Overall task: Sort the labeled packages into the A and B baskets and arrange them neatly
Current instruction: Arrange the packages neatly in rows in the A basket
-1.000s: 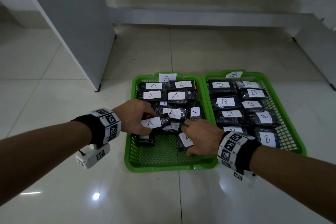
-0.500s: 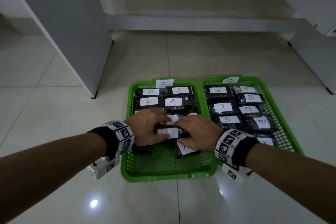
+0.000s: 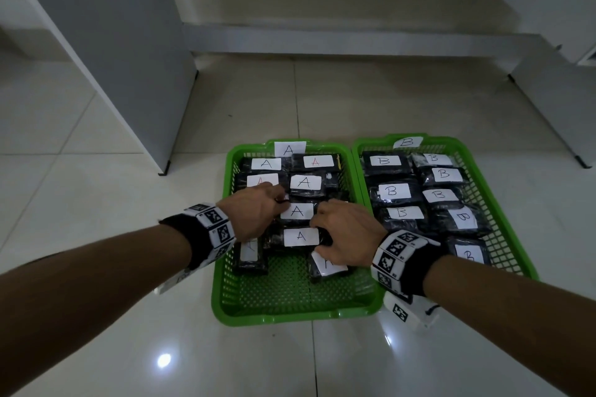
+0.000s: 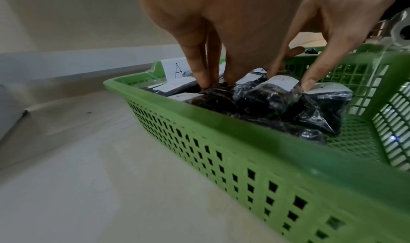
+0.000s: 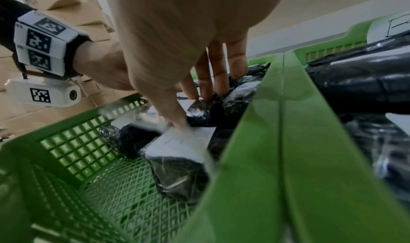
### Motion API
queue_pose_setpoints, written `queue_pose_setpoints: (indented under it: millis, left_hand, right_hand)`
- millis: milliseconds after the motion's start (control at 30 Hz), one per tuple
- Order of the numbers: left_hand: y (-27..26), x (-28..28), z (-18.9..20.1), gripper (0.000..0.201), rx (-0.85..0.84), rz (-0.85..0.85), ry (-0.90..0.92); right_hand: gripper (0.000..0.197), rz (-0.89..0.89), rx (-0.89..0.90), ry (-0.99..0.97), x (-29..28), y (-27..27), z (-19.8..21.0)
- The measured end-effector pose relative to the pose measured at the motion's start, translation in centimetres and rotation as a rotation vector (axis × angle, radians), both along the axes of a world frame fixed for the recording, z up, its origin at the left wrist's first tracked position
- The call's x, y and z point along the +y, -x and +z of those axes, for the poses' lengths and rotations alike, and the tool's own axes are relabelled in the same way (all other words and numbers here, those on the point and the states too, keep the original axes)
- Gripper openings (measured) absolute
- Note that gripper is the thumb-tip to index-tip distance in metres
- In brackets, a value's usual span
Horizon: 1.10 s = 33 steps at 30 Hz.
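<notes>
The green A basket [image 3: 290, 311] holds several black wrapped packages with white "A" labels. The B basket [image 3: 516, 255] beside it on the right holds several "B" packages. My left hand [image 3: 274, 203] reaches in from the left. Its straight fingers [image 4: 206, 82] press on the crumpled end of a package [image 4: 217, 96], and its thumb rests on another label [image 4: 323, 89]. My right hand [image 3: 325, 229] touches the right ends of two middle A packages [image 3: 300, 237], fingers extended. Its thumb [image 5: 177, 117] presses on the label of a near package [image 5: 177, 150].
Two more A packages lie loose toward the basket's near end, one at the left [image 3: 250, 256] and one at the right [image 3: 327, 266]. The near part of the A basket's mesh floor [image 3: 290, 290] is bare. A grey cabinet [image 3: 113, 42] stands at the left on the tiled floor.
Both hands have moved further into the A basket. The A package they held between them now lies in line in front of the others, and the left hand has shifted to the row behind.
</notes>
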<state>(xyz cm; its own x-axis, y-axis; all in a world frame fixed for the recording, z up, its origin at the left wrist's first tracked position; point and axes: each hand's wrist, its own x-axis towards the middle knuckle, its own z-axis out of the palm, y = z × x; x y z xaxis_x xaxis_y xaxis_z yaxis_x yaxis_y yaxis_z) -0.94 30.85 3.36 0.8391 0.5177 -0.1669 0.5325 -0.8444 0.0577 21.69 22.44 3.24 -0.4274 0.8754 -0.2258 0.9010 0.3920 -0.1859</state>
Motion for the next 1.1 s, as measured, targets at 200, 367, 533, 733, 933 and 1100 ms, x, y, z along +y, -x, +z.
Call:
queue_pose_setpoints:
  millis: [200,367,533,733,933,1100]
  left_hand:
    - [0.1,-1.1,-0.4,0.073,0.020,0.060,0.015]
    - [0.0,-1.9,-0.6,0.077,-0.003,0.059,-0.028]
    - [-0.7,-2.5,0.0,0.071,-0.053,0.026,-0.043]
    - [-1.2,-2.6,0.2,0.062,-0.011,0.009,-0.034]
    - [-0.9,-2.7,-0.2,0.062,-0.055,0.011,-0.002]
    - [-1.0,-2.8,0.4,0.064,-0.092,0.040,-0.015]
  right_hand:
    - [0.027,-0.066,-0.040,0.032,-0.2,0.6,0.0]
    - [0.033,-0.125,0.041,-0.052,-0.2,-0.3,0.9]
    - [0.059,-0.159,-0.075,-0.082,0.8,-2.5,1.3]
    - [0.037,-0.076,-0.231,-0.095,1.5,-2.9,1.1]
    - [0.050,-0.057,-0.229,-0.123,1.0,-3.7,0.5]
    - [0.057,-0.200,0.036,-0.142,0.7,-4.9,2.1]
